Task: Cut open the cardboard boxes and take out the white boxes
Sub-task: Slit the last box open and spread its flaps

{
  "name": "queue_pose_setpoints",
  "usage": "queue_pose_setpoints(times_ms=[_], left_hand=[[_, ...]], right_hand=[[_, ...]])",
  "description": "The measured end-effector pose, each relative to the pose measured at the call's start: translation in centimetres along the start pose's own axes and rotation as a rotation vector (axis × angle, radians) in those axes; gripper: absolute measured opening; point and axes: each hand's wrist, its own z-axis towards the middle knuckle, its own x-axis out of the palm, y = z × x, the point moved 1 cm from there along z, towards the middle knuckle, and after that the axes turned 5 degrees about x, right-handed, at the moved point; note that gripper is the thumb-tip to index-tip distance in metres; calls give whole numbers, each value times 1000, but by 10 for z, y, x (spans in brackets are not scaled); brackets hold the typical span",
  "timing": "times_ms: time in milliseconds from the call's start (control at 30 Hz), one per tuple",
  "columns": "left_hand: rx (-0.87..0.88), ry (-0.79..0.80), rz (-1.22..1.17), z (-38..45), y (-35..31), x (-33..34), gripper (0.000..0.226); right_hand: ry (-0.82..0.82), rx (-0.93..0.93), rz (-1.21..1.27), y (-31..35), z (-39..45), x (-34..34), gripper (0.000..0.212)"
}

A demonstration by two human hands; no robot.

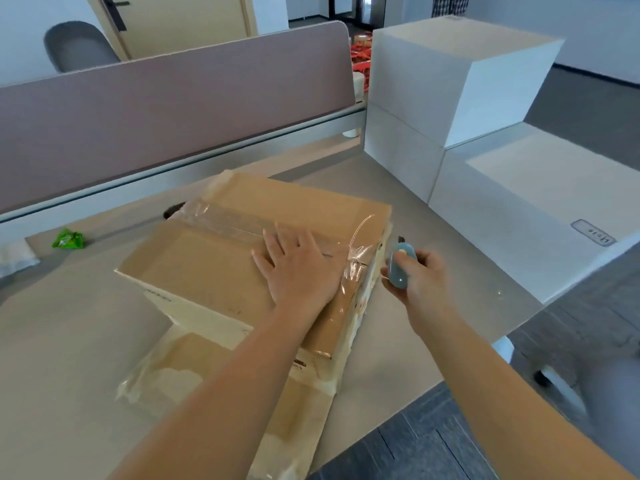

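A taped brown cardboard box (207, 265) lies on the desk in front of me, with clear tape along its top seam and over its right end. My left hand (299, 268) rests flat on the box's top near the right end, fingers spread. My right hand (420, 282) is just right of the box and grips a small grey-blue box cutter (401, 266), its blade tip pointing up and away close to the box's right edge. Three white boxes stand at the right: one (460, 74) stacked on another (401, 154), and a low wide one (540, 209) beside them.
A flattened cardboard piece (221, 393) lies under the box toward me. A green wrapper (68, 239) sits at the left near the brown desk divider (173, 109). The desk edge (398, 407) runs diagonally at lower right, with dark floor beyond. A grey chair (78, 45) stands behind the divider.
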Motion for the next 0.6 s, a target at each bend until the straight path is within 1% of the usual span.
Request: queue_pose_setpoints(times_ms=[67, 133, 200, 233, 300, 367, 433, 600], left_hand=[[85, -12, -49, -2, -7, 3, 75], [206, -11, -58, -1, -5, 3, 72], [365, -5, -19, 3, 1, -2, 71], [440, 15, 4, 5, 5, -6, 70], [552, 105, 74, 9, 11, -14, 73], [616, 206, 177, 12, 16, -18, 83], [650, 257, 270, 16, 20, -16, 92], [681, 226, 328, 21, 23, -10, 81]], right_hand=[[1, 45, 24, -1, -4, -7, 7], [18, 45, 5, -4, -8, -10, 12], [38, 46, -38, -6, -13, -9, 12], [48, 54, -51, -7, -15, -8, 13], [59, 58, -54, -10, -18, -6, 13], [61, 46, -37, -12, -20, -3, 12], [55, 42, -9, -12, -20, 0, 13], [26, 40, 17, -10, -19, 4, 13]])
